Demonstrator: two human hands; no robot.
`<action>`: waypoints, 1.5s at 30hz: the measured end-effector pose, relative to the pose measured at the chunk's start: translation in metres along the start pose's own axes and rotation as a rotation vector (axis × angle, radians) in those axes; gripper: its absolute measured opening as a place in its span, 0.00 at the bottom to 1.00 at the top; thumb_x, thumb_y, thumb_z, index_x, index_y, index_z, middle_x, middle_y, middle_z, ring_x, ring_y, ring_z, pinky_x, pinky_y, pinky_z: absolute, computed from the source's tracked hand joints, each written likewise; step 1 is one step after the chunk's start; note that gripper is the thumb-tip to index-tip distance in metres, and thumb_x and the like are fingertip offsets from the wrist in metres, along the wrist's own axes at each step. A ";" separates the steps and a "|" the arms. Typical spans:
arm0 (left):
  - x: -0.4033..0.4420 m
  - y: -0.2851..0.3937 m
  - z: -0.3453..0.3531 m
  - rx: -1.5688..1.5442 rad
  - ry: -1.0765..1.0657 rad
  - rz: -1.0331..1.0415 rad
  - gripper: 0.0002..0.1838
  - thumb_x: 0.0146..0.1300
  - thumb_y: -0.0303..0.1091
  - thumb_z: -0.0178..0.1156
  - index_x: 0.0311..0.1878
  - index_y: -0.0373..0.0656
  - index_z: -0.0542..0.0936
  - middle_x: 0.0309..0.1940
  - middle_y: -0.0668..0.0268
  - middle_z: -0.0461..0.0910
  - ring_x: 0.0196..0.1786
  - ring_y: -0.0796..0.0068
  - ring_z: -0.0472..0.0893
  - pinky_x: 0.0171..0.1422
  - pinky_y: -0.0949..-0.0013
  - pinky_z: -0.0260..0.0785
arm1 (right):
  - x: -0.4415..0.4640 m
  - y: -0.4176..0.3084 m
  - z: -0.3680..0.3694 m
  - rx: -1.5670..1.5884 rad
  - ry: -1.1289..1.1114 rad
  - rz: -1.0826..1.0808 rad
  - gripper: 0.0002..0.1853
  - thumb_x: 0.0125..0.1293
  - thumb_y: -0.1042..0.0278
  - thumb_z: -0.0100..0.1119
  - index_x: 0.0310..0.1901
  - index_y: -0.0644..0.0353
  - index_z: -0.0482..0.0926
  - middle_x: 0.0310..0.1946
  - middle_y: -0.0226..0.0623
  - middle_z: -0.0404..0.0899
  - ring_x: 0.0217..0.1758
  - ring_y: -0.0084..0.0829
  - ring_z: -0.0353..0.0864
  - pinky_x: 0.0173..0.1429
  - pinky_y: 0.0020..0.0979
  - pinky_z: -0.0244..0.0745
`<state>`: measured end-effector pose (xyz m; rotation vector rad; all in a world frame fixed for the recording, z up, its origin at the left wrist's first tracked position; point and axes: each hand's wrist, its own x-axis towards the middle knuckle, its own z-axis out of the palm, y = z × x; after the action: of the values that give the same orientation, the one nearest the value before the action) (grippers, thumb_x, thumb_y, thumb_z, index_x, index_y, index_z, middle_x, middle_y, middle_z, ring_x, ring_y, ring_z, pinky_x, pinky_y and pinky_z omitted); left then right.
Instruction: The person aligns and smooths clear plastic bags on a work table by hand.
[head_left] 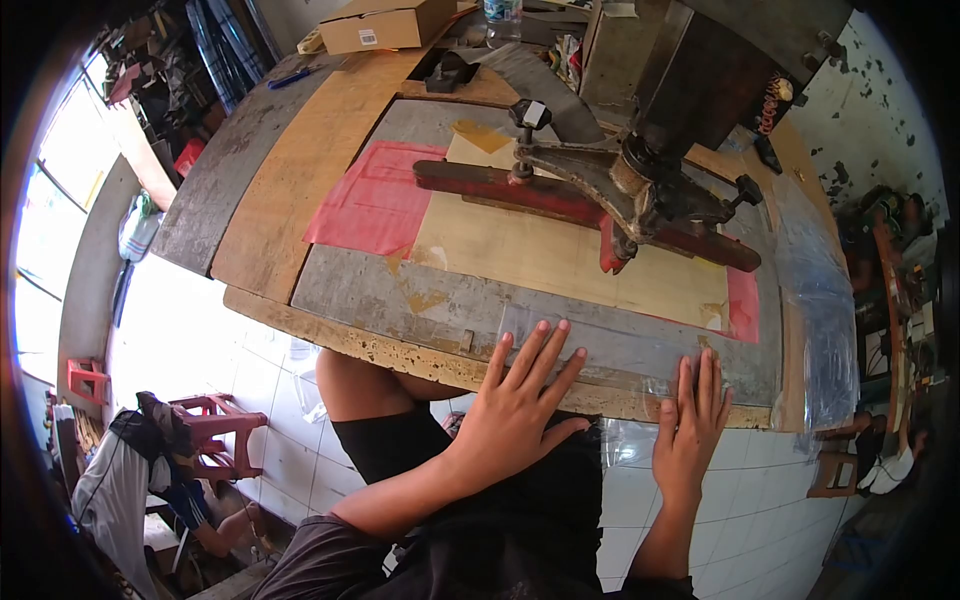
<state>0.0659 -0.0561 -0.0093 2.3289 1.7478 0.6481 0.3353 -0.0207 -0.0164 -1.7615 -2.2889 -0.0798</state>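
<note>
A clear plastic sheet (625,345) lies flat along the front edge of the worktable. My left hand (515,415) rests on its left part, palm down with the fingers spread. Toward the sheet's right end, my right hand (690,430) also lies flat, fingers stretched out and closer together. Neither hand grips anything. Just beyond the fingertips is a cream-coloured sheet (570,265) with a red sheet (370,200) at its left. Above them stands a press with a long red bar (470,185) on a metal bracket; whether the bar touches the surface I cannot tell.
Layered clear plastic (825,345) hangs over the table's right side. A cardboard box (385,25) and a water bottle (503,15) stand at the back. Another person (205,510) is low at the left near a red stool (215,435). More people are at far right.
</note>
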 end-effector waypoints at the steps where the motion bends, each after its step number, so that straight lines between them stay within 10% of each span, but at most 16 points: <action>1: 0.000 0.000 0.000 0.001 -0.002 0.000 0.42 0.72 0.63 0.64 0.81 0.46 0.71 0.86 0.50 0.59 0.88 0.47 0.57 0.88 0.36 0.47 | 0.000 -0.002 -0.001 -0.059 -0.011 0.013 0.30 0.87 0.50 0.42 0.83 0.53 0.67 0.87 0.44 0.57 0.91 0.53 0.51 0.89 0.65 0.43; 45: 0.000 0.001 0.001 0.016 -0.007 -0.002 0.42 0.74 0.63 0.62 0.82 0.48 0.70 0.87 0.50 0.58 0.88 0.46 0.56 0.88 0.35 0.47 | 0.003 -0.007 0.003 0.021 -0.003 0.015 0.33 0.85 0.42 0.46 0.83 0.50 0.68 0.88 0.45 0.56 0.91 0.51 0.52 0.89 0.64 0.41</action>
<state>0.0676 -0.0565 -0.0097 2.3363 1.7589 0.6276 0.3276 -0.0191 -0.0174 -1.7699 -2.2697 -0.0495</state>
